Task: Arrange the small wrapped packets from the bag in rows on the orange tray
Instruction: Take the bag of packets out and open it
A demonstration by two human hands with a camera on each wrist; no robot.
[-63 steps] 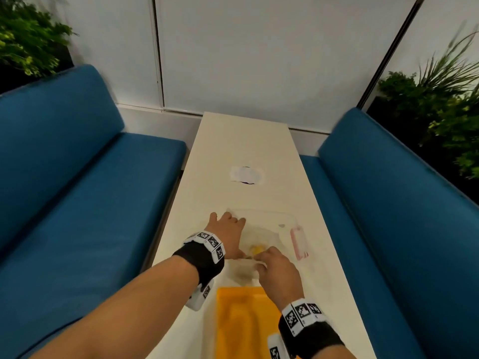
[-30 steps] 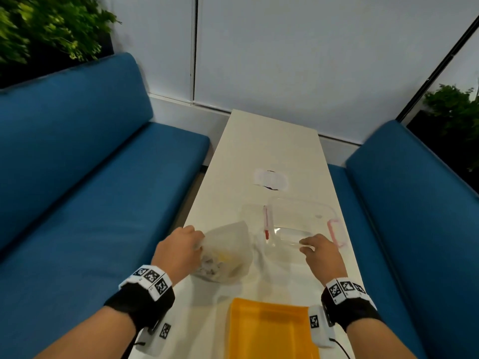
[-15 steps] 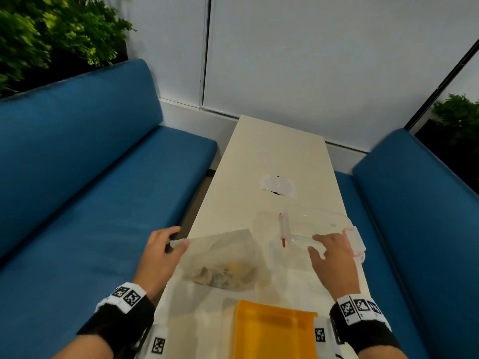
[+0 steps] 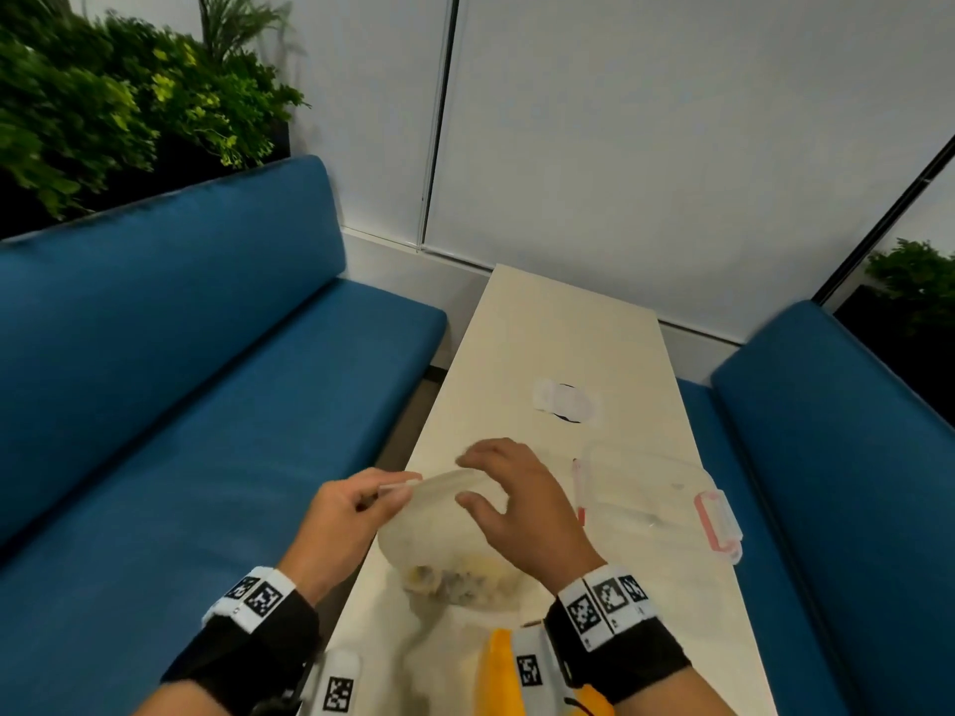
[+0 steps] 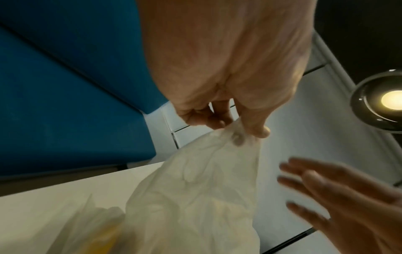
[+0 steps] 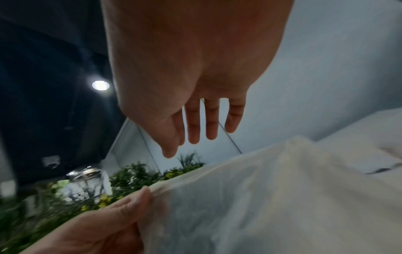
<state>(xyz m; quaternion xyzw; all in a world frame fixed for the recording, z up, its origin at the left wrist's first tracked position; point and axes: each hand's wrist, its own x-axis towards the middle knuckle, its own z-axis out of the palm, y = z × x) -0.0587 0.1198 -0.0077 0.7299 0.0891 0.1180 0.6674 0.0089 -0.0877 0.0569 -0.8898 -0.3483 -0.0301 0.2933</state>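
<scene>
The right hand [image 4: 522, 514] has crossed, fingers spread, to the bag [image 4: 439, 534] — thin, limp film, pinched at its rim by the left hand [image 4: 351, 514].

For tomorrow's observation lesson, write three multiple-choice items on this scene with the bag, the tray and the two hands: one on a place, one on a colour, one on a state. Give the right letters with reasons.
1. Where does the clear lidded box stand?
A. on the sofa
B. on the table, right of the bag
C. on the tray

2. What colour is the tray?
A. orange
B. green
C. white

3. How is the left hand engaged?
A. flat on the table
B. pinching the bag's top edge
C. holding the tray

Answers:
1 B, it sits on the tabletop beyond the right hand.
2 A, an orange corner shows by the wrists.
3 B, thumb and fingers clamp the plastic while the right hand stays open.
</scene>
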